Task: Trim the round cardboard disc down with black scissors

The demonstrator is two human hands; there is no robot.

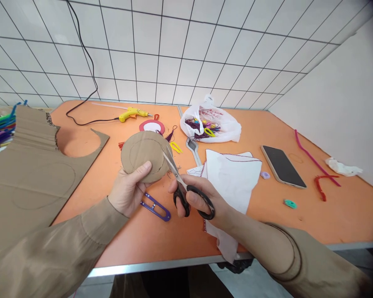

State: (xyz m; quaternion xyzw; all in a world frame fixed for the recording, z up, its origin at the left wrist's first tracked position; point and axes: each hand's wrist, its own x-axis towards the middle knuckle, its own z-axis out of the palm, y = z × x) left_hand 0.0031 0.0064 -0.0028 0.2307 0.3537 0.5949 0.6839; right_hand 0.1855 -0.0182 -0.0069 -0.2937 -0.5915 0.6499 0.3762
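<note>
My left hand [132, 184] grips a round cardboard disc [144, 155] by its lower edge, thumb on top. A smaller outline is drawn on the disc. In my right hand [205, 192] is a pair of scissors [176, 174] with black handles, fingers through the loops. Its blades are parted and meet the disc's right edge. A purple plastic clip-like piece [156, 206] lies below the disc. Beside my right hand is a white cloth [231, 174] with dark red stitched edges, partly hidden by my forearm.
On the left lies a large cardboard sheet [25, 178] with a round cutout. At the back are a yellow glue gun [133, 114], a red-rimmed ring [152, 125] and a white plastic bag [230, 126] of yarn and small tools. A phone [283, 166] and pipe cleaners [317, 159] lie right.
</note>
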